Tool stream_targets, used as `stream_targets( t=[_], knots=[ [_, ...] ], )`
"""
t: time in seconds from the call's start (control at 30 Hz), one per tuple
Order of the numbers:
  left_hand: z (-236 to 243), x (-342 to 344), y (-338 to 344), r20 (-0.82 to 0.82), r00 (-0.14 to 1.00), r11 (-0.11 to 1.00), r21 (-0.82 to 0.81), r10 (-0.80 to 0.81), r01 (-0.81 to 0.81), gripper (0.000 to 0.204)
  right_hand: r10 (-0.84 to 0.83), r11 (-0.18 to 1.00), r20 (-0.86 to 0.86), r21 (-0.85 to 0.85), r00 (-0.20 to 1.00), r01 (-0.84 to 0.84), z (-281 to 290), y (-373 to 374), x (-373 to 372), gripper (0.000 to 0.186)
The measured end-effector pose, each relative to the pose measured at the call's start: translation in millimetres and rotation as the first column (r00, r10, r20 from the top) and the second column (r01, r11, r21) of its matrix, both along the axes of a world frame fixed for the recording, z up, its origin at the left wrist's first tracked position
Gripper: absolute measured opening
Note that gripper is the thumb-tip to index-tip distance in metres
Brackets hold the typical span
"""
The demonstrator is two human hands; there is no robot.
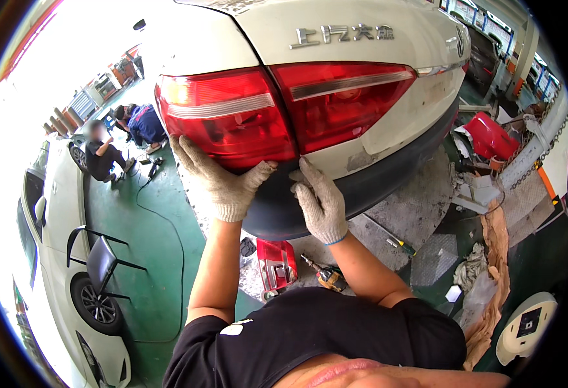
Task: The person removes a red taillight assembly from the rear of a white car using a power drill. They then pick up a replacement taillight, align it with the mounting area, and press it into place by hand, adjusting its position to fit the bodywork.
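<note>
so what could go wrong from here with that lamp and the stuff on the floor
The glossy red outer tail lamp might slip if loose: the left hand in a pale knitted glove spreads against its lower edge, and its fastening is hidden. The right hand in a matching glove, near the lamp's lower inner corner, could get a fingertip pinched. The yellow-and-black power drill on the floor close by could be kicked.
</note>
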State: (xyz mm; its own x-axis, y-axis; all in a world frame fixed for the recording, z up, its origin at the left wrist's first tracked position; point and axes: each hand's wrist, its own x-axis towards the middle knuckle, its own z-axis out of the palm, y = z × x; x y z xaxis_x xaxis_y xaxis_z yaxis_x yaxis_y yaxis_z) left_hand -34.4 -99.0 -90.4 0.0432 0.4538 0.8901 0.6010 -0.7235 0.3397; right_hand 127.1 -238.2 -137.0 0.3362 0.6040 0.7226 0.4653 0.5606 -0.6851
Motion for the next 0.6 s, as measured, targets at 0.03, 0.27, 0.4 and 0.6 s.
stream_targets(
  t=[0.03, 0.27, 0.4, 0.6],
  knots=[
    [1.9, 0.1, -1.1, -0.012, 1.000, 1.000, -0.018, 0.005, -0.005, 0.169, 0.011, 1.000, -0.025, -0.011, 1.000, -0.011, -0.1, -1.7, 1.0, 0.052],
    [1.7, -1.7, -1.7, 0.014, 0.999, 0.998, -0.049, -0.037, 0.037, 0.173, 0.123, 0.992, -0.124, 0.012, 0.985, -0.122, -3.9, 1.6, -6.1, 0.061],
    [-1.3, -0.6, 1.3, 0.016, 0.999, 0.998, -0.045, -0.049, 0.049, 0.173, 0.089, 0.996, -0.109, 0.023, 0.990, -0.087, 0.2, -0.5, -7.8, 0.062],
    [-2.0, 1.0, 1.8, 0.030, 0.998, 0.998, -0.009, -0.059, 0.060, 0.172, 0.014, 0.999, -0.044, 0.044, 0.999, -0.012, 14.0, -4.3, -8.3, 0.059]
  ],
)
